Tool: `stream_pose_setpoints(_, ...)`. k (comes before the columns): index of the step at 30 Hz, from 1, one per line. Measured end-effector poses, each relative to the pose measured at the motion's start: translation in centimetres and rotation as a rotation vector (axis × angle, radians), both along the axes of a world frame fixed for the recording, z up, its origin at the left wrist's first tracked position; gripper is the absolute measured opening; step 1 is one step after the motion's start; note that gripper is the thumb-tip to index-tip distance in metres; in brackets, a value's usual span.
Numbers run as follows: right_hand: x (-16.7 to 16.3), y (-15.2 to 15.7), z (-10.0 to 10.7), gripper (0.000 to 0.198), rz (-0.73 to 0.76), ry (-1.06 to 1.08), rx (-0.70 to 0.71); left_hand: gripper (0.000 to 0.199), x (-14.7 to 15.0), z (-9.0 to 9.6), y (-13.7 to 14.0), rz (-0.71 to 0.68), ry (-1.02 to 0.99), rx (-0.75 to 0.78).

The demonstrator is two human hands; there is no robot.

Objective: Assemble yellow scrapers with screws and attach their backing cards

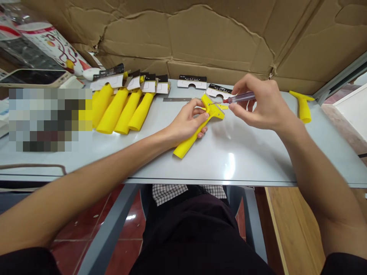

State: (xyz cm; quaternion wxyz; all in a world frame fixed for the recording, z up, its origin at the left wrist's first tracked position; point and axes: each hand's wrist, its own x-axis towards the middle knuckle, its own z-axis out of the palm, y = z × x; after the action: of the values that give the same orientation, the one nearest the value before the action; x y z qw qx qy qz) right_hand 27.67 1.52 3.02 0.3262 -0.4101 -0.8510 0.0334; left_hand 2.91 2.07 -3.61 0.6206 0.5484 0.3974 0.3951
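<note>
My left hand (190, 120) is closed around a yellow plastic scraper (187, 144), whose handle slants down toward the table's front edge. Small screws show in its wide T-shaped head. In my right hand (260, 101) is a screwdriver (242, 97) with a clear purplish handle and red collar. Its thin shaft points left, and the tip meets the scraper's head near one screw. Behind my left hand lies a flat metal blade (176, 99). Two black-and-white card sleeves, one on the left (191, 81) and another nearer my right hand (219, 91), rest at the back.
Several yellow scrapers with card sleeves (140, 110) lie in a row to the left. A separate yellow scraper piece (304, 107) sits at the right. A phone (34, 77) and plastic bottle (51, 46) are at the far left. Cardboard (200, 38) walls the back.
</note>
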Motion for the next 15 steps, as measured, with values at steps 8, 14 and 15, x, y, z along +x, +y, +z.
stream_pose_setpoints(8,0.1,-0.2,0.1,0.018,-0.027,-0.026,-0.028,0.032,0.0,0.4,-0.2,0.006,0.0,-0.03)
stream_pose_setpoints(14,0.3,0.7,-0.7,0.017,-0.095,-0.045,-0.003,0.029,0.1,0.8,-0.4,0.027,-0.003,-0.05)
stream_pose_setpoints(15,0.3,0.8,-0.7,0.02,-0.103,-0.046,0.016,0.029,0.1,0.8,-0.4,0.024,-0.004,-0.045)
